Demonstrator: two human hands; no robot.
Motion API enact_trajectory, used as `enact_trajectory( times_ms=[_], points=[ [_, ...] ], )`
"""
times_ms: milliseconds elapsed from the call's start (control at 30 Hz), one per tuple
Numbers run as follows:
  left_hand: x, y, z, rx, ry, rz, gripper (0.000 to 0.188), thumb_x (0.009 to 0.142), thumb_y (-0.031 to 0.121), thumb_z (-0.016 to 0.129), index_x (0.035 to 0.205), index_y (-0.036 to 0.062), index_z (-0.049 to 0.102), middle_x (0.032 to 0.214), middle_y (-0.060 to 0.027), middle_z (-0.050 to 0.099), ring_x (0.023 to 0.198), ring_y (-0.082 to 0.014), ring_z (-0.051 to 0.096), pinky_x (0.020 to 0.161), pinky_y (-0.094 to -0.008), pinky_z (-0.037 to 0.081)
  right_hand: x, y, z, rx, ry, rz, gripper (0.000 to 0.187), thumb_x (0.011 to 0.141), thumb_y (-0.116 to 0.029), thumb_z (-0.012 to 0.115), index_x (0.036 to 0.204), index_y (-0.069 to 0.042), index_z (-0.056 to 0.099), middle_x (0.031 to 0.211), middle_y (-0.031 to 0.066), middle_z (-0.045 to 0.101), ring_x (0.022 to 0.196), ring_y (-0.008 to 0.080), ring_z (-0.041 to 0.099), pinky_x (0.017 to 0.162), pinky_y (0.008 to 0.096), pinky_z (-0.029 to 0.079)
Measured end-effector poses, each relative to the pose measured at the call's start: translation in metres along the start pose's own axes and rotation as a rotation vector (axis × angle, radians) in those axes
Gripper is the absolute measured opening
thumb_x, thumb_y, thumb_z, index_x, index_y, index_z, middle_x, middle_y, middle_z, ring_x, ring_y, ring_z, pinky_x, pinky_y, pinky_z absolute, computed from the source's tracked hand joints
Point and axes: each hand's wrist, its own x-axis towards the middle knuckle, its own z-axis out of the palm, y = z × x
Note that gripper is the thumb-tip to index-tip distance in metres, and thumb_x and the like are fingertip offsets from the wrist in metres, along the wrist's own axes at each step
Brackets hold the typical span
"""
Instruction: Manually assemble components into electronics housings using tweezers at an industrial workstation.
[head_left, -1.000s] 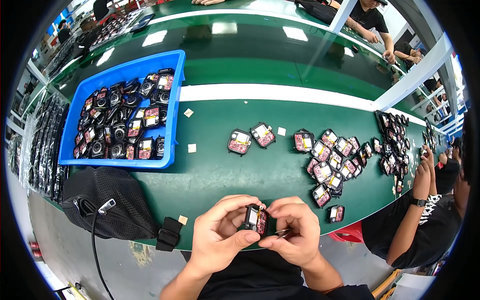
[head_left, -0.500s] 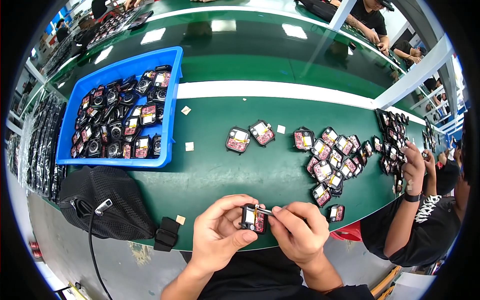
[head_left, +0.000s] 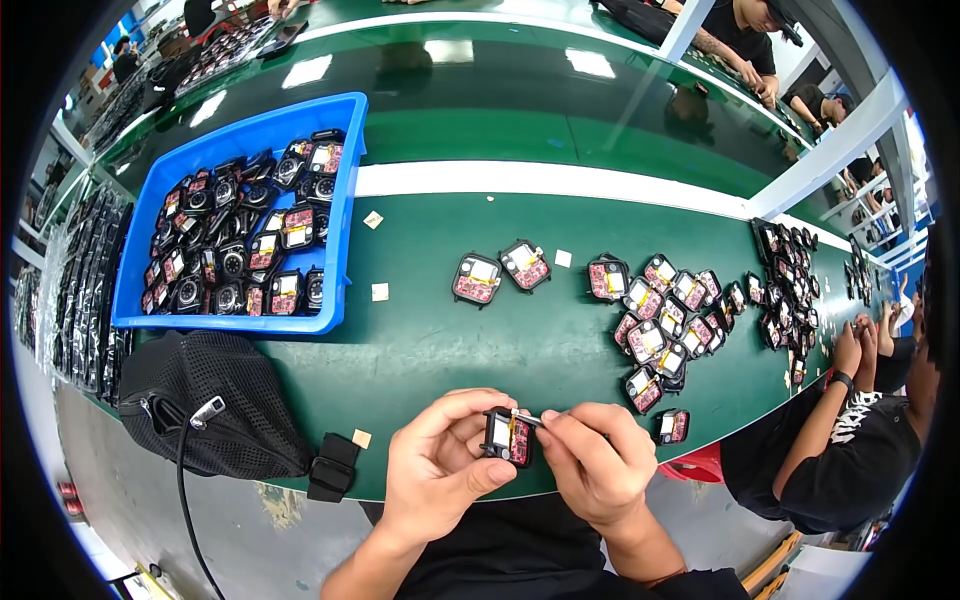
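Note:
My left hand is closed around an open smartwatch case, gripping its left side and lower edge. The black case shows a white block, a red circuit board and a yellow strip. Between thumb and fingers, my right hand pinches a slim silver tool. Its tip touches or hovers just over the upper part of the case; I cannot tell which. The tool's rear end is hidden in my fingers. Beyond my hands, a watch case and a second watch case lie side by side on the green table.
A blue bin full of watch cases stands at the left. Below it are a black mesh bag and a black strap. A cluster of watch cases lies to the right. A co-worker sits at the far right.
My hands and the watch case hold almost the same place; the tool has barely shifted. The co-worker at the right has lowered their raised hand toward the table.

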Motion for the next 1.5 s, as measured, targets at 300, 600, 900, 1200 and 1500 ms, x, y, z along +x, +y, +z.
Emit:
enact_trajectory(
  times_ms=[300,600,900,1200,1500],
  points=[
    [0.0,0.0,-0.002,0.002,-0.003,-0.002,0.055,0.084,0.0,0.082,0.131,-0.009,0.056,0.13,-0.0162,0.057,0.118,-0.0217,0.061,0.099,-0.0339,0.054,0.0,-0.002,-0.006,0.054,-0.027,0.043,0.025,0.072,0.001,0.085,0.094,-0.001,0.075,0.084,0.0072,0.066,0.059,0.0186,0.062,0.049,0.0296,0.048],
    [0.0,-0.002,-0.004,0.044,-0.035,0.037,0.056,0.082,-0.003,0.083,0.131,-0.0087,0.056,0.133,-0.0157,0.054,0.12,-0.0234,0.061,0.102,-0.037,0.053,0.003,-0.005,-0.008,0.095,-0.096,0.129,0.021,0.075,0.002,0.083,0.094,-0.001,0.074,0.084,0.0079,0.067,0.06,0.0199,0.065,0.05,0.0301,0.05],
    [-0.002,-0.001,-0.004,0.087,-0.031,0.071,0.058,0.081,-0.002,0.084,0.133,-0.0086,0.057,0.136,-0.0152,0.051,0.119,-0.0226,0.061,0.102,-0.0364,0.054,0.004,-0.011,-0.011,0.11,-0.103,0.169,0.021,0.075,0.003,0.082,0.095,-0.001,0.074,0.084,0.0082,0.067,0.06,0.0197,0.065,0.051,0.0306,0.05],
    [0.0,0.0,-0.004,0.093,-0.035,0.062,0.057,0.081,-0.005,0.083,0.132,-0.0086,0.057,0.135,-0.0152,0.051,0.12,-0.0237,0.061,0.102,-0.0373,0.055,-0.003,-0.01,0.0,0.076,-0.063,0.15,0.022,0.075,0.003,0.082,0.096,-0.001,0.074,0.085,0.0081,0.066,0.061,0.0202,0.064,0.05,0.031,0.05],
    [-0.001,0.008,0.0,0.161,0.032,0.192,0.057,0.078,-0.009,0.083,0.129,-0.0069,0.057,0.139,-0.0203,0.052,0.124,-0.0296,0.06,0.104,-0.0415,0.056,0.021,-0.011,-0.012,0.059,-0.204,0.14,0.024,0.078,-0.001,0.082,0.1,-0.003,0.072,0.088,0.0104,0.066,0.063,0.0257,0.066,0.053,0.0352,0.053]
  ],
)
